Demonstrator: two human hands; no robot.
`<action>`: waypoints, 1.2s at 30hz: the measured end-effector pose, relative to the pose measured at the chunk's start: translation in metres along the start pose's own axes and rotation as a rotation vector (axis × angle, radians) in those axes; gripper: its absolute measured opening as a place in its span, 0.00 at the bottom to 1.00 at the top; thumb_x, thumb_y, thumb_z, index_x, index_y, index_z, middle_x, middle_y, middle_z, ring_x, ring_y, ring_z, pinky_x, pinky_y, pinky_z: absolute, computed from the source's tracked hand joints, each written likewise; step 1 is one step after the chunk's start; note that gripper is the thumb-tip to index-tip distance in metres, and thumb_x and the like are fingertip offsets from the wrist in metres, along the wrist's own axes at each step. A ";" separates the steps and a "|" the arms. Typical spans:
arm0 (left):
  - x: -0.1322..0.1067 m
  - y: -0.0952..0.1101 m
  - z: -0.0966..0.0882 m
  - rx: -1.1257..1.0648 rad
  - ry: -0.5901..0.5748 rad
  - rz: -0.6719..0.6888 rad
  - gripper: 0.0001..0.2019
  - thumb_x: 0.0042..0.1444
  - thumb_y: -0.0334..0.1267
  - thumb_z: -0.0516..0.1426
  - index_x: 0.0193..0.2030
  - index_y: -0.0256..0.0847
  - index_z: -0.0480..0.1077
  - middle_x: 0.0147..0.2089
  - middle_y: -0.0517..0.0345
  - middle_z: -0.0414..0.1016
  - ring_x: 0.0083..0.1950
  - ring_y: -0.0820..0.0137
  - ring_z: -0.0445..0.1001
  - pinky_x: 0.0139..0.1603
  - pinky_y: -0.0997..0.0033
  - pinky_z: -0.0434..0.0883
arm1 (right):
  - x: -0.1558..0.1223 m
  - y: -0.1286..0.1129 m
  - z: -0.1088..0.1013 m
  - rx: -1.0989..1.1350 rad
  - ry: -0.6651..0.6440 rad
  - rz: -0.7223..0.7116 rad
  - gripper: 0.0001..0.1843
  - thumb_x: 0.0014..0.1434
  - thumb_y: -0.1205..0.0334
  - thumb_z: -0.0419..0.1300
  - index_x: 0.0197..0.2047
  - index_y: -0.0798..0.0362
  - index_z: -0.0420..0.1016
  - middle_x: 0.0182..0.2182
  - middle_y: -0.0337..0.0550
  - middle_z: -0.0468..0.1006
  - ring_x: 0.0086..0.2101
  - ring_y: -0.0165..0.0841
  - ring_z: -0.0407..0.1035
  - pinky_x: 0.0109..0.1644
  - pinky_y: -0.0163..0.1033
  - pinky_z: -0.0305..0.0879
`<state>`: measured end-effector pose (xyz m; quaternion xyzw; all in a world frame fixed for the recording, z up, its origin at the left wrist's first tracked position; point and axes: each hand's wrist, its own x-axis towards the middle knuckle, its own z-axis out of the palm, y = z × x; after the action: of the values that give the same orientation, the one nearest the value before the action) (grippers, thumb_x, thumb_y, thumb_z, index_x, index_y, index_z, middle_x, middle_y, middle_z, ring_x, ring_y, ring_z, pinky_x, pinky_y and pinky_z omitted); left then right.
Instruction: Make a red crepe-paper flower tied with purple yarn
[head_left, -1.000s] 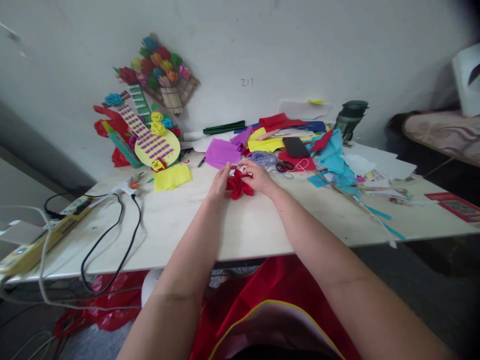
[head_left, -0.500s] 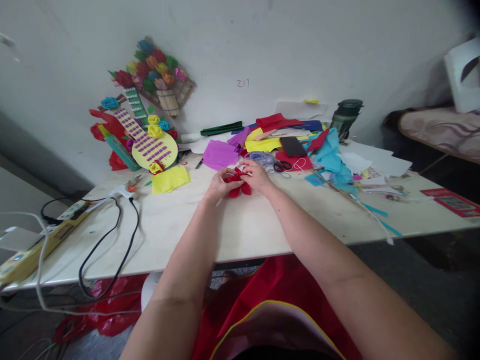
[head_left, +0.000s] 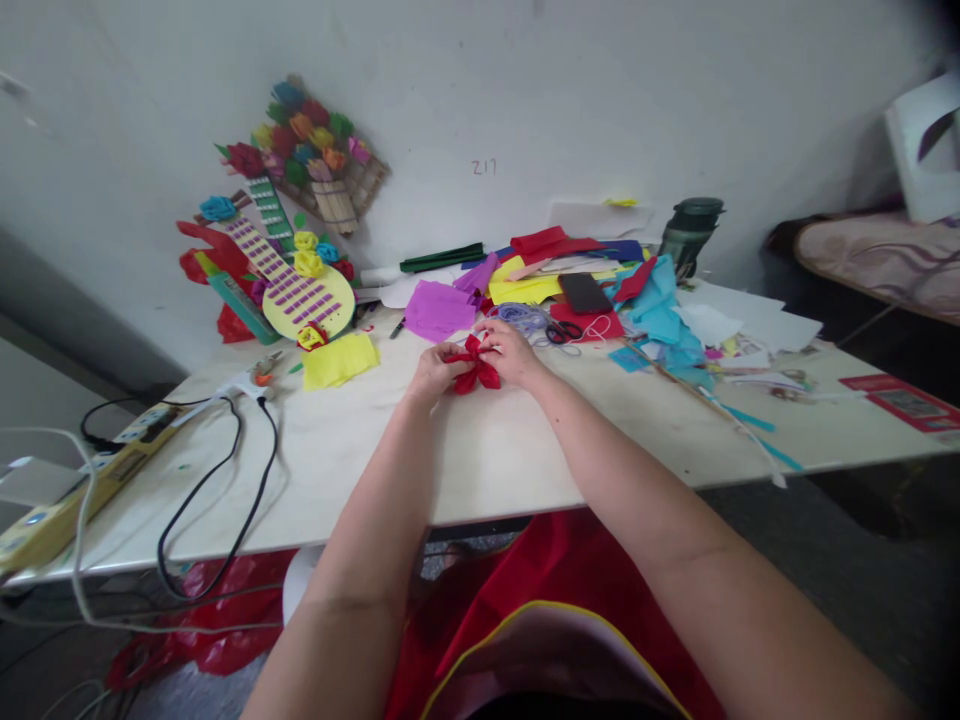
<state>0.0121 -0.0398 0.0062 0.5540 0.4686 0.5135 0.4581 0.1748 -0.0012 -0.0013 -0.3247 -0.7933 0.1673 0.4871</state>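
A red paper flower [head_left: 475,368] with several petals is held just above the white table [head_left: 510,460], between both hands. On its left side my left hand [head_left: 436,372] pinches a petal between thumb and fingers. My right hand [head_left: 508,354] grips the flower's right side, its fingertips near the centre. Right behind the hands lie a coil of pale purple cord [head_left: 523,318] and black-handled scissors [head_left: 562,332]. A purple crepe sheet [head_left: 439,310] lies behind the left hand.
Left, a paper guitar [head_left: 309,298] with flowers stands by the wall, near a yellow sheet [head_left: 341,362], pliers [head_left: 264,368] and a corded power strip [head_left: 120,462]. A phone [head_left: 585,293], blue crepe paper [head_left: 652,310], a thin stick [head_left: 675,382] and a dark bottle [head_left: 690,235] are right.
The fingers of my left hand have shifted slightly left and down, so more of the flower's petals and centre shows. My right hand stays nearly in place.
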 end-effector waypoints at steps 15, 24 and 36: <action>-0.002 0.010 0.002 -0.248 0.063 -0.037 0.16 0.39 0.45 0.62 0.33 0.38 0.68 0.25 0.60 0.72 0.24 0.74 0.69 0.23 0.75 0.62 | 0.001 -0.010 -0.005 -0.098 -0.004 -0.169 0.07 0.49 0.70 0.58 0.24 0.51 0.75 0.48 0.44 0.71 0.44 0.38 0.65 0.52 0.50 0.61; -0.001 -0.001 -0.003 -0.147 -0.040 -0.074 0.19 0.33 0.44 0.68 0.16 0.37 0.63 0.13 0.63 0.60 0.15 0.80 0.55 0.18 0.75 0.52 | -0.001 -0.014 -0.004 -0.120 -0.037 -0.189 0.07 0.49 0.71 0.59 0.23 0.51 0.75 0.48 0.44 0.72 0.43 0.38 0.64 0.52 0.50 0.61; -0.004 0.004 0.001 0.059 -0.005 -0.042 0.13 0.33 0.39 0.64 0.15 0.36 0.64 0.11 0.65 0.58 0.13 0.82 0.53 0.16 0.78 0.48 | -0.003 -0.011 -0.001 -0.143 -0.092 -0.199 0.11 0.47 0.74 0.55 0.24 0.51 0.74 0.48 0.43 0.72 0.45 0.38 0.64 0.51 0.49 0.63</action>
<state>0.0129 -0.0448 0.0094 0.5585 0.4939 0.4886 0.4533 0.1727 -0.0114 0.0031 -0.2701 -0.8530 0.0761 0.4400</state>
